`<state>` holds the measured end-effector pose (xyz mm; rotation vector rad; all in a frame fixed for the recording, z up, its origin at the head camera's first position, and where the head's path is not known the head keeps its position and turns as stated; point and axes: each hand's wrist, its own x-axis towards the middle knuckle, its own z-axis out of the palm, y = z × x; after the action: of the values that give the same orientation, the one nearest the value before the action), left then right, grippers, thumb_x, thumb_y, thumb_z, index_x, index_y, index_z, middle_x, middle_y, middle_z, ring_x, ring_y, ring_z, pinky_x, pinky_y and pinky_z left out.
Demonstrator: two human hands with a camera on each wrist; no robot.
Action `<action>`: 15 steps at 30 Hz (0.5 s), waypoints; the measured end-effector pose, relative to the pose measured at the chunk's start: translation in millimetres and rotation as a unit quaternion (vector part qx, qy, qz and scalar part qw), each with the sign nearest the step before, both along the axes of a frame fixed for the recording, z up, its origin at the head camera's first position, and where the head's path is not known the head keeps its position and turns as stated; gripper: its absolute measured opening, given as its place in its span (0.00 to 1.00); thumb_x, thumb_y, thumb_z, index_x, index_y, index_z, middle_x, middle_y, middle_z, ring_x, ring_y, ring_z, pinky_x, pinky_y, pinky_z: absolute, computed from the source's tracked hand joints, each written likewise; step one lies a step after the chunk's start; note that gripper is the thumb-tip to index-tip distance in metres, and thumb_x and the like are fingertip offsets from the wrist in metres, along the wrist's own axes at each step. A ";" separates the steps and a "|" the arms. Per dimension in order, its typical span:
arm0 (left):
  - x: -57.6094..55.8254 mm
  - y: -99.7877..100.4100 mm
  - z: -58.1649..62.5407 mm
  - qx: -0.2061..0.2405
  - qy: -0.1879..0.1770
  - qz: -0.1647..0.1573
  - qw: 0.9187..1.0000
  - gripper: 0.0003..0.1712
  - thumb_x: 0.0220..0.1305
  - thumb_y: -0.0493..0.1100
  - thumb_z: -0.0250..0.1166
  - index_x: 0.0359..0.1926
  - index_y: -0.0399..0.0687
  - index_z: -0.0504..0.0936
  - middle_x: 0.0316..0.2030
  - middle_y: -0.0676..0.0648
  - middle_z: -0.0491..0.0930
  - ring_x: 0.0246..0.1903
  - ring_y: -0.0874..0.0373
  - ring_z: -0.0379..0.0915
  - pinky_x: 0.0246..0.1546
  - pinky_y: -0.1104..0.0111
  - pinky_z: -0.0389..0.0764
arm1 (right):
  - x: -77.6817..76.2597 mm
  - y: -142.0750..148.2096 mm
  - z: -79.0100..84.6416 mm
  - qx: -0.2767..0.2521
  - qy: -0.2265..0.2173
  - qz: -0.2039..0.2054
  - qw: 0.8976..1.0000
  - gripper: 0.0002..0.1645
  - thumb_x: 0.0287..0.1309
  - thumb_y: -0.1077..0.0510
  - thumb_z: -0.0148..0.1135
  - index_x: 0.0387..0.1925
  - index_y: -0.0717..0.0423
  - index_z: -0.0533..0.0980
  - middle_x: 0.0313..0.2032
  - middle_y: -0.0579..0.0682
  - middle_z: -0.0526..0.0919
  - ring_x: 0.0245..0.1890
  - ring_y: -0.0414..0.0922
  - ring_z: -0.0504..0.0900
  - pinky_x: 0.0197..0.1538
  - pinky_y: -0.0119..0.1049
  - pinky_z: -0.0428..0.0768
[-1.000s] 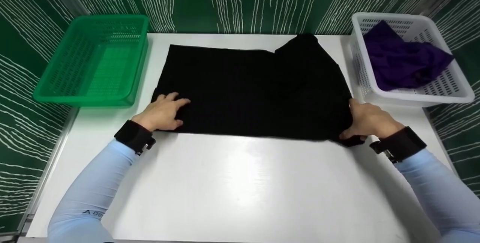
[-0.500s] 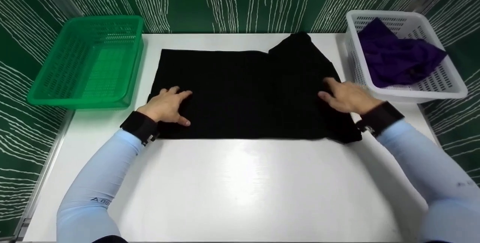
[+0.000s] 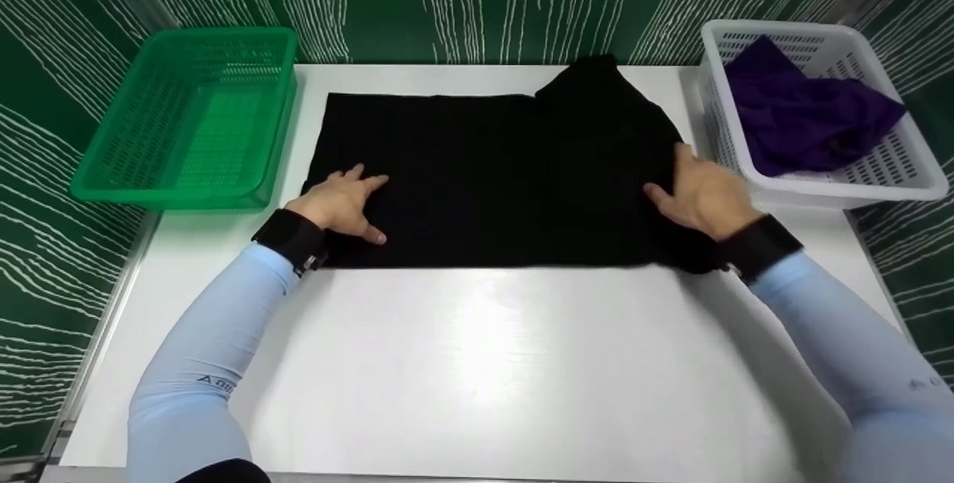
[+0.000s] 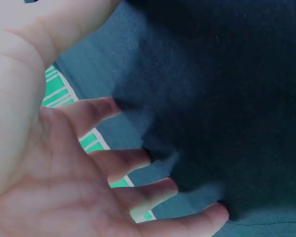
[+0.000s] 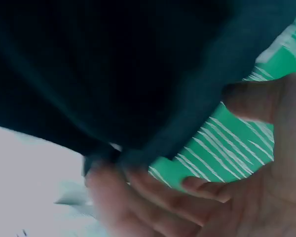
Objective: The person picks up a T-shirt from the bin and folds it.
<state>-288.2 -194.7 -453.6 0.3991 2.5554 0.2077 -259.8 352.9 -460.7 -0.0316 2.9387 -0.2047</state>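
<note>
A black garment (image 3: pixel 462 177), shaped like a shirt folded lengthwise, lies flat across the white table with a sleeve-like part (image 3: pixel 592 80) jutting out at the back right. On its left end rests my left hand (image 3: pixel 337 203), fingers spread; in the left wrist view its fingertips (image 4: pixel 218 211) touch the dark fabric. My right hand (image 3: pixel 704 196) is at the garment's right edge, thumb extended over the cloth. The right wrist view shows the blurred fingers (image 5: pixel 153 202) reaching the garment's edge (image 5: pixel 187 113), the thumb apart from them.
At the back left stands a green plastic basket (image 3: pixel 272 147). A white basket (image 3: pixel 827 188) at the back right holds a purple cloth (image 3: pixel 805 118). Green walls (image 3: pixel 387 6) with white streaks enclose the white table (image 3: pixel 477 371) at the back and sides.
My right hand has left the garment's front right corner and moved back along its right edge. My left hand has slid slightly back and right on the cloth.
</note>
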 end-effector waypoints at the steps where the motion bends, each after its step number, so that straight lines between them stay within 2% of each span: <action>1: -0.2 0.5 -0.3 0.001 -0.001 0.002 1.000 0.64 0.61 0.61 0.79 0.88 0.58 0.51 0.86 0.31 0.39 0.83 0.23 0.37 0.78 0.28 0.53 | 8.9 3.4 4.5 -0.006 -0.004 -0.014 1.000 0.59 0.69 0.23 0.54 0.76 0.68 0.57 0.61 0.83 0.75 0.55 0.79 0.79 0.49 0.71 0.80; 3: 0.0 1.2 -0.9 0.003 -0.004 0.007 1.000 0.64 0.61 0.60 0.79 0.88 0.58 0.50 0.86 0.32 0.37 0.83 0.24 0.35 0.78 0.28 0.51 | 26.5 12.2 12.1 -0.023 -0.019 -0.029 0.999 0.61 0.61 0.17 0.60 0.68 0.66 0.64 0.52 0.80 0.80 0.47 0.74 0.83 0.40 0.65 0.81; 5: 0.4 1.4 -1.6 0.004 -0.007 0.011 1.000 0.65 0.61 0.59 0.79 0.88 0.58 0.49 0.86 0.32 0.36 0.83 0.24 0.34 0.78 0.28 0.50 | 41.8 23.2 15.5 -0.049 -0.047 -0.021 0.997 0.58 0.56 0.17 0.65 0.61 0.62 0.69 0.47 0.72 0.83 0.42 0.66 0.84 0.36 0.55 0.80; 6: 0.8 1.1 -2.1 0.003 -0.007 0.012 1.000 0.65 0.61 0.58 0.79 0.88 0.58 0.49 0.86 0.32 0.36 0.83 0.24 0.33 0.78 0.27 0.49 | 48.3 29.2 14.6 -0.069 -0.058 -0.010 0.996 0.54 0.56 0.19 0.69 0.58 0.61 0.70 0.44 0.68 0.84 0.39 0.60 0.83 0.36 0.50 0.80; 8: 1.0 0.6 -3.0 0.003 -0.008 0.012 1.000 0.65 0.61 0.58 0.79 0.88 0.57 0.48 0.86 0.31 0.35 0.83 0.23 0.32 0.78 0.27 0.49 | 58.7 40.7 8.6 -0.136 -0.075 0.016 0.988 0.43 0.59 0.31 0.76 0.55 0.60 0.71 0.38 0.58 0.85 0.34 0.50 0.82 0.35 0.41 0.78; 10: 1.0 0.2 -3.9 0.002 -0.006 0.010 1.000 0.65 0.61 0.58 0.79 0.88 0.56 0.48 0.86 0.31 0.35 0.83 0.23 0.33 0.77 0.26 0.50 | 65.1 51.7 -1.1 -0.230 -0.095 0.040 0.968 0.31 0.64 0.47 0.77 0.54 0.60 0.70 0.32 0.50 0.84 0.29 0.41 0.78 0.33 0.35 0.75; 12: 0.8 0.1 -4.4 0.001 -0.006 0.010 1.000 0.65 0.61 0.57 0.79 0.88 0.56 0.48 0.86 0.31 0.35 0.83 0.23 0.33 0.77 0.26 0.50 | 68.4 63.1 -10.6 -0.308 -0.097 0.059 0.945 0.23 0.64 0.63 0.75 0.52 0.62 0.70 0.28 0.44 0.82 0.25 0.35 0.75 0.29 0.31 0.74; 14: 0.3 0.9 -4.6 0.000 -0.008 0.007 1.000 0.65 0.61 0.56 0.80 0.88 0.56 0.48 0.86 0.31 0.35 0.83 0.23 0.33 0.77 0.25 0.51 | 69.3 74.8 -16.8 -0.358 -0.092 0.068 0.927 0.20 0.63 0.71 0.71 0.50 0.63 0.69 0.25 0.41 0.79 0.23 0.33 0.73 0.26 0.29 0.73; 15: 0.0 1.5 -4.8 -0.001 -0.009 0.006 1.000 0.65 0.61 0.56 0.80 0.88 0.56 0.47 0.86 0.31 0.35 0.83 0.23 0.32 0.76 0.25 0.51 | 69.3 80.3 -18.3 -0.368 -0.090 0.075 0.922 0.20 0.61 0.74 0.70 0.49 0.64 0.69 0.25 0.41 0.77 0.23 0.33 0.73 0.25 0.29 0.73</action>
<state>-288.3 -193.2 -458.3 0.3787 2.5401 0.2127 -190.5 433.2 -479.0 -0.3213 2.4886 -1.1947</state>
